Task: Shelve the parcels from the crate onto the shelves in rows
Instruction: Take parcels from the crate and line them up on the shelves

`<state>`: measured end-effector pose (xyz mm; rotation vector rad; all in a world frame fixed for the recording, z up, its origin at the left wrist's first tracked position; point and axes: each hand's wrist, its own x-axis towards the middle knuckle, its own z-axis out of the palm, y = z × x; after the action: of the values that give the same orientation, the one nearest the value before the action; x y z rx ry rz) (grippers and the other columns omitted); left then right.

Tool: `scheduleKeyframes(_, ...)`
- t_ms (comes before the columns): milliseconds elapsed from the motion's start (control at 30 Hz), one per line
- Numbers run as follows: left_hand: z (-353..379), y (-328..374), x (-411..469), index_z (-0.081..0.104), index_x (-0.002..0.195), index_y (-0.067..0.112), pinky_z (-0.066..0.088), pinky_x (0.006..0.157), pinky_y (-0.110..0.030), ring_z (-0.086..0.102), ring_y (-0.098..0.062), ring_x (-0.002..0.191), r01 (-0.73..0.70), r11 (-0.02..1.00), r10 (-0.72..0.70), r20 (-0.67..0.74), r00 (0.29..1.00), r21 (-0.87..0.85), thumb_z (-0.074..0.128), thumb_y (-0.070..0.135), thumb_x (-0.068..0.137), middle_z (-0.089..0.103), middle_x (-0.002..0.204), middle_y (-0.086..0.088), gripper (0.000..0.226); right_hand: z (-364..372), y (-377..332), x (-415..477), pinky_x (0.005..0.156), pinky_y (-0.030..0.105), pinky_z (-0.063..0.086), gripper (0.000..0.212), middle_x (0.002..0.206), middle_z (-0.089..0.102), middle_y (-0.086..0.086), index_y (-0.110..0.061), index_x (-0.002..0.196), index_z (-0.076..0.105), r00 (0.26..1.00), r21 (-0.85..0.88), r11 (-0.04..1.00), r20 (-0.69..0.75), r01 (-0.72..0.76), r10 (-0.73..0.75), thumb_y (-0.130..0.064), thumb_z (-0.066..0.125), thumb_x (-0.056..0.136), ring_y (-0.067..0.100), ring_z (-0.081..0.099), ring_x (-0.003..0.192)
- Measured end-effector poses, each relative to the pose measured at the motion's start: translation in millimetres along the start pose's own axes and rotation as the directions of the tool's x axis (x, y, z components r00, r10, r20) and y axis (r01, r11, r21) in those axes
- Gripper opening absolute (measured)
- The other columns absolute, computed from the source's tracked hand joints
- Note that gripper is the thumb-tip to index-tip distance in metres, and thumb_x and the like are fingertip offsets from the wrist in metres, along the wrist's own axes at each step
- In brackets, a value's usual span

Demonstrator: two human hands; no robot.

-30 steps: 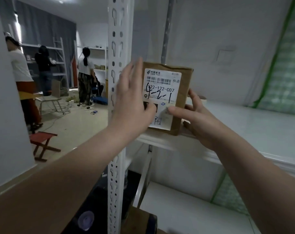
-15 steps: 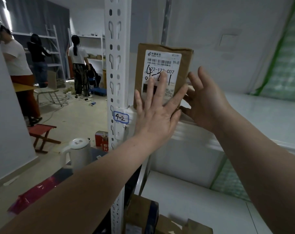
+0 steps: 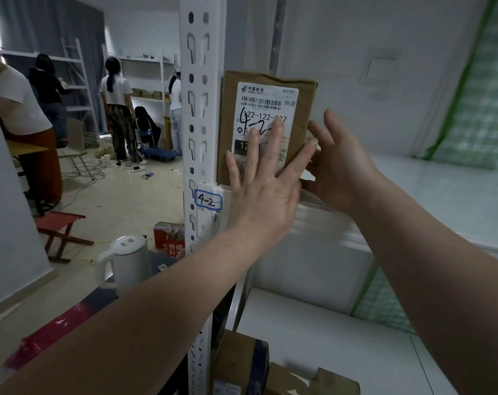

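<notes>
- Parcel: brown cardboard box, standing upright on its narrow side at the front left corner of the shelf, its left edge tight against the white perforated upright.
- Parcel top edge slightly creased; front face turned outward.
- Label: white China Post slip covering most of the front face, with a barcode, printed digits beginning "122-122" and a handwritten "4-2-" in black marker; the lower part is covered by fingers.
- Left hand: flat, fingers spread wide, pressing on the label face.
- Right hand: fingers straight, set against the parcel's right edge, thumb at its front corner; nothing gripped.
- Shelf tag: reads "4-2", fixed on the upright just below the parcel.
- Lower shelf: further cardboard parcels at its front left corner.
</notes>
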<state>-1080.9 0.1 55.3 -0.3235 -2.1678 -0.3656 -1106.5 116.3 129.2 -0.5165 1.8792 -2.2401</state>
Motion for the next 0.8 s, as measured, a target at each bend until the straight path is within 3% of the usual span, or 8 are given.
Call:
scheduleKeyframes(133, -7, -7, -1, 0.030, 0.148, 0.030, 0.010, 0.115, -0.057, 0.011, -0.032, 0.145, -0.013, 0.997, 0.001, -0.155, 0.988, -0.079, 0.044, 0.023, 0.095, 0.018, 0.157, -0.011, 0.055, 0, 0, 5, 0.110, 0.044, 0.032, 0.051, 0.153, 0.038, -0.002, -0.045, 0.140, 0.042, 0.993, -0.034, 0.999, -0.115, -0.015, 0.011, -0.065, 0.035, 0.094, 0.016, 0.037, 0.139)
scheduleKeyframes(200, -14, -15, 1, 0.050, 0.136, 0.014, 0.032, 0.107, -0.049, 0.037, -0.030, 0.129, -0.036, 0.990, -0.009, -0.316, 0.949, -0.134, 0.049, 0.013, 0.090, 0.043, 0.139, -0.018, 0.046, 2, 0, 5, 0.109, 0.044, 0.032, 0.057, 0.157, 0.032, 0.001, -0.040, 0.146, 0.037, 0.980, -0.083, 0.996, -0.199, -0.008, -0.009, -0.063, 0.036, 0.095, 0.020, 0.032, 0.142)
scheduleKeyframes(267, -21, -23, 2, 0.062, 0.119, 0.005, 0.045, 0.092, -0.039, 0.049, -0.027, 0.108, -0.050, 0.982, -0.026, -0.387, 0.922, -0.185, 0.053, 0.002, 0.086, 0.054, 0.118, -0.019, 0.034, 3, 0, 1, 0.110, 0.045, 0.034, 0.057, 0.156, 0.033, 0.004, -0.036, 0.148, 0.037, 0.970, -0.101, 0.995, -0.240, -0.002, -0.023, -0.060, 0.036, 0.096, 0.023, 0.034, 0.141)
scheduleKeyframes(400, -26, -33, -2, 0.070, 0.098, 0.002, 0.047, 0.071, -0.031, 0.057, -0.029, 0.086, -0.108, 0.982, 0.054, -0.316, 0.947, -0.157, 0.051, -0.003, 0.083, 0.059, 0.094, -0.014, 0.025, 7, 2, -3, 0.110, 0.047, 0.037, 0.052, 0.150, 0.042, 0.005, -0.034, 0.144, 0.043, 0.962, -0.103, 0.995, -0.273, -0.014, -0.015, -0.056, 0.036, 0.098, 0.024, 0.042, 0.136)
scheduleKeyframes(500, -24, -35, -5, 0.070, 0.095, 0.004, 0.048, 0.069, -0.035, 0.056, -0.029, 0.085, -0.144, 0.973, 0.100, -0.231, 0.968, -0.181, 0.053, -0.007, 0.082, 0.060, 0.092, -0.012, 0.024, 11, 4, -6, 0.105, 0.045, 0.041, 0.033, 0.125, 0.062, 0.001, -0.036, 0.106, 0.064, 0.975, -0.097, 0.995, -0.222, -0.017, -0.005, -0.052, 0.037, 0.098, 0.020, 0.057, 0.119)
scheduleKeyframes(567, -23, -35, -6, 0.070, 0.097, 0.004, 0.049, 0.070, -0.037, 0.056, -0.028, 0.087, -0.138, 0.973, 0.102, -0.190, 0.977, -0.187, 0.052, -0.006, 0.083, 0.061, 0.093, -0.010, 0.025, 14, 5, -8, 0.100, 0.044, 0.046, 0.034, 0.121, 0.067, 0.005, -0.034, 0.088, 0.066, 0.980, -0.099, 0.995, -0.201, -0.012, -0.009, -0.050, 0.038, 0.097, 0.022, 0.061, 0.114)
scheduleKeyframes(667, -25, -33, -8, 0.070, 0.100, 0.005, 0.049, 0.072, -0.036, 0.055, -0.026, 0.090, -0.124, 0.971, 0.097, -0.142, 0.985, -0.203, 0.051, -0.003, 0.085, 0.061, 0.095, -0.008, 0.025, 14, 5, -9, 0.100, 0.045, 0.046, 0.036, 0.125, 0.066, 0.006, -0.032, 0.097, 0.067, 0.980, -0.088, 0.996, -0.201, -0.008, -0.010, -0.051, 0.037, 0.096, 0.022, 0.060, 0.117)
scheduleKeyframes(800, -31, -31, -10, 0.070, 0.101, 0.006, 0.050, 0.073, -0.039, 0.054, -0.025, 0.092, -0.127, 0.970, 0.107, -0.102, 0.989, -0.209, 0.041, 0.006, 0.087, 0.062, 0.097, -0.007, 0.033, 12, 5, -9, 0.109, 0.047, 0.036, 0.052, 0.146, 0.048, 0.003, -0.034, 0.140, 0.048, 0.968, -0.085, 0.996, -0.253, -0.030, 0.008, -0.058, 0.034, 0.096, 0.023, 0.046, 0.133)
